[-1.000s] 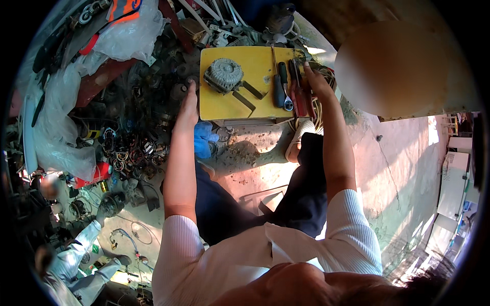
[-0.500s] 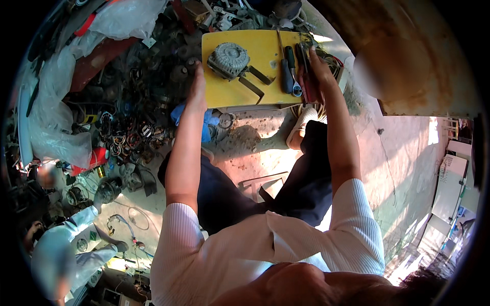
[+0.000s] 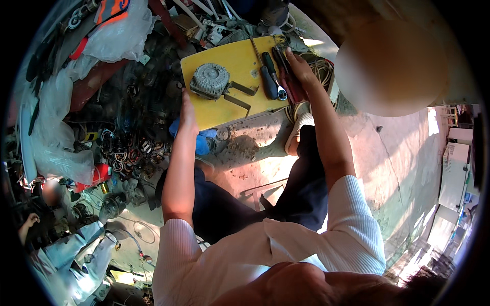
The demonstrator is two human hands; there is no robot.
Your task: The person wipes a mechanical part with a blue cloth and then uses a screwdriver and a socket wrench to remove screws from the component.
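Both my hands hold a yellow board-like top (image 3: 224,113) from its two sides. My left hand (image 3: 188,115) presses against the near left edge, its fingers extended along the side. At the right edge, my right hand (image 3: 301,69) grips beside the tools, thumb on top. On the board rests a small grey ribbed motor (image 3: 210,79) with a two-armed metal bracket (image 3: 241,97) sticking out. Next to my right hand lie a blue-handled screwdriver (image 3: 268,82), a ratchet wrench (image 3: 282,93) and red-handled pliers (image 3: 295,87). The undersides of my hands are hidden.
Motor parts and wires (image 3: 122,153) heap up on the left, beside clear plastic bags (image 3: 61,137). Coiled cable (image 3: 320,70) lies past my right hand. A brown rusty surface (image 3: 454,66) stands at upper right. Another person (image 3: 76,255) works at lower left.
The yellow top has shifted left and turned counterclockwise with both my hands on it. The motor and tools have moved along with it.
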